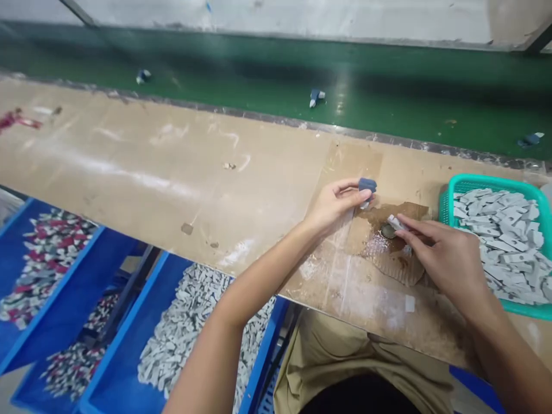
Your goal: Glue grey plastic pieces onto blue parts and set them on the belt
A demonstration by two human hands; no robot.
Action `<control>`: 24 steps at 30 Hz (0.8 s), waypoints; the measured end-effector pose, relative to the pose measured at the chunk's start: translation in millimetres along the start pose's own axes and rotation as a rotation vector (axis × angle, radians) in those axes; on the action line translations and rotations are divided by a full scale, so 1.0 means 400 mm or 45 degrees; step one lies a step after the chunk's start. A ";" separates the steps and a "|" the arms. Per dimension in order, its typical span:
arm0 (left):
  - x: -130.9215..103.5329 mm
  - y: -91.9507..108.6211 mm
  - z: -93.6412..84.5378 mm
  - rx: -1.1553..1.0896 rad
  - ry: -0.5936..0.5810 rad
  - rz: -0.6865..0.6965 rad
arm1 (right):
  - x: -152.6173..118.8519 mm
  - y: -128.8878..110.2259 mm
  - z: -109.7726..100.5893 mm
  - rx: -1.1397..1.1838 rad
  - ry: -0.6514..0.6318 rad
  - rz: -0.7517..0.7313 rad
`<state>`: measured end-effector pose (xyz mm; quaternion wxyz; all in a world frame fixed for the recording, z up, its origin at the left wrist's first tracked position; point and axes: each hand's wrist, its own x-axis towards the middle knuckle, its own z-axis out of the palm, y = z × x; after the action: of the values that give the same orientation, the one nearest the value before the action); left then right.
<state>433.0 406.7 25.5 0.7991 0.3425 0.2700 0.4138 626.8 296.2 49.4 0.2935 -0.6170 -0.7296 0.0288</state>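
Between the thumb and fingers of my left hand (334, 202) is a small dark blue plastic part (367, 185), with a bit of white showing at its lower end. My right hand (444, 253) pinches a small light grey plastic piece (395, 223) by its end. That piece is held over a small dark round spot (388, 231) on a wet, brown-stained patch of cardboard (409, 267). The two held parts are apart from each other. Close to my right hand stands a green basket (452, 198) filled with similar light grey pieces (502, 230).
A green conveyor-like strip (241, 86) runs behind the cardboard-covered bench (164, 149), bearing a few blue-and-white parts (316, 98). Below the bench's front edge are blue bins, one with grey pieces (172, 339), another with red and grey pieces (56, 247). A red item (17, 119) lies far left.
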 end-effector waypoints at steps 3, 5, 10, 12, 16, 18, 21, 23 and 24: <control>0.006 -0.010 -0.009 0.043 -0.041 0.044 | -0.012 -0.008 -0.001 -0.077 0.007 -0.042; 0.010 -0.016 -0.014 0.077 -0.076 0.090 | -0.019 -0.012 -0.008 -0.065 0.005 -0.071; 0.014 -0.014 -0.018 0.118 -0.145 0.175 | -0.025 -0.019 -0.019 -0.160 -0.047 -0.037; 0.014 -0.010 -0.017 0.160 -0.143 0.185 | -0.023 -0.021 -0.018 -0.172 -0.080 -0.021; 0.014 -0.009 -0.017 0.274 -0.121 0.185 | -0.019 -0.023 -0.011 -0.132 -0.085 0.025; 0.014 -0.010 -0.016 0.279 -0.126 0.187 | -0.017 -0.026 -0.009 -0.126 -0.080 0.025; 0.014 -0.009 -0.015 0.289 -0.122 0.184 | -0.016 -0.034 -0.009 -0.104 -0.092 0.016; 0.011 -0.004 -0.012 0.307 -0.125 0.169 | -0.015 -0.038 -0.008 -0.084 -0.095 0.008; 0.009 -0.002 -0.010 0.316 -0.123 0.155 | -0.015 -0.039 -0.007 -0.077 -0.094 0.006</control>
<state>432.4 410.7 22.0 0.7361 0.4740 0.2591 0.4079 614.6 286.2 55.8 0.2476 -0.6259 -0.7390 0.0303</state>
